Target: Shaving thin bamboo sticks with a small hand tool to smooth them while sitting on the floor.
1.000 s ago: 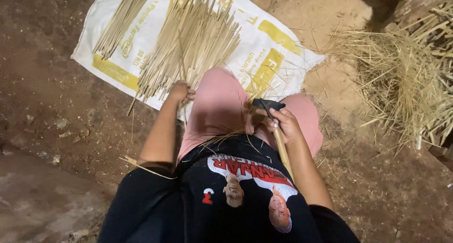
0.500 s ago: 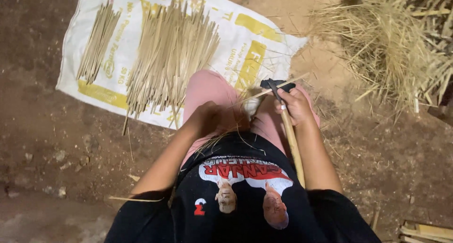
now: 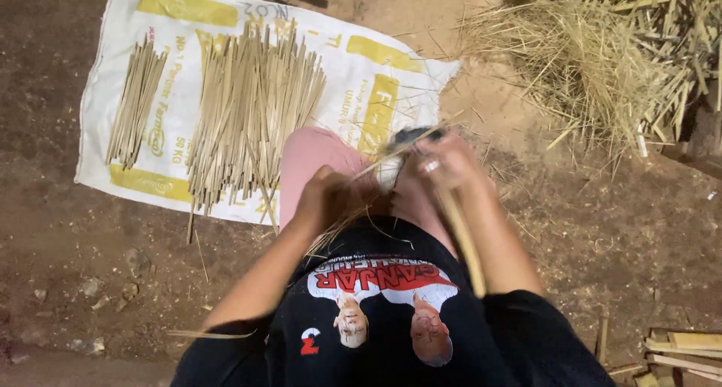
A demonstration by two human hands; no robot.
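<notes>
Dirt floor (image 3: 90, 267), white sack (image 3: 188, 63) with bamboo sticks (image 3: 252, 109); left hand (image 3: 327, 199) fingers closed on thin strip (image 3: 391, 157); right hand (image 3: 444, 161) fingers gripping knife (image 3: 460, 233).

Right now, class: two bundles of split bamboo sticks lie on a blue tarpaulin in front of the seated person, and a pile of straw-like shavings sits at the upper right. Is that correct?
Not quite. In the head view the two bundles of split bamboo sticks lie on a white woven sack with yellow panels, not a blue tarpaulin. The rest holds: the pile of straw-like shavings is at the upper right.
</notes>
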